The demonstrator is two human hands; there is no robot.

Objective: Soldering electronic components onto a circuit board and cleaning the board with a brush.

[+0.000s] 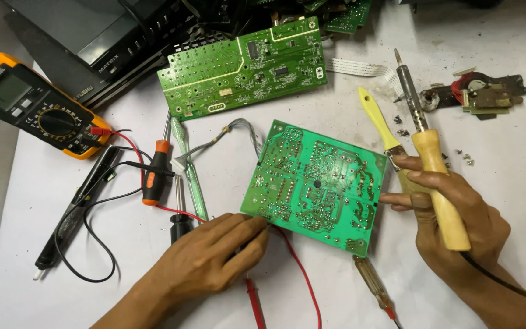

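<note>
Head view: left hand [208, 259] fingers press the circuit board [315, 183] edge; right hand [458, 216] clenches the soldering iron [430, 155].

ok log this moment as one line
left hand: on edge of square green board | right hand: holds soldering iron, tip up, fingers on board's right edge | multimeter: far left

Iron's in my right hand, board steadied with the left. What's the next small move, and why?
Probably tip the soldering iron over so its point comes down toward the green circuit board. The right hand holds it upright, tip aimed away, while the left hand pins the board's near corner, solder side up.
</note>
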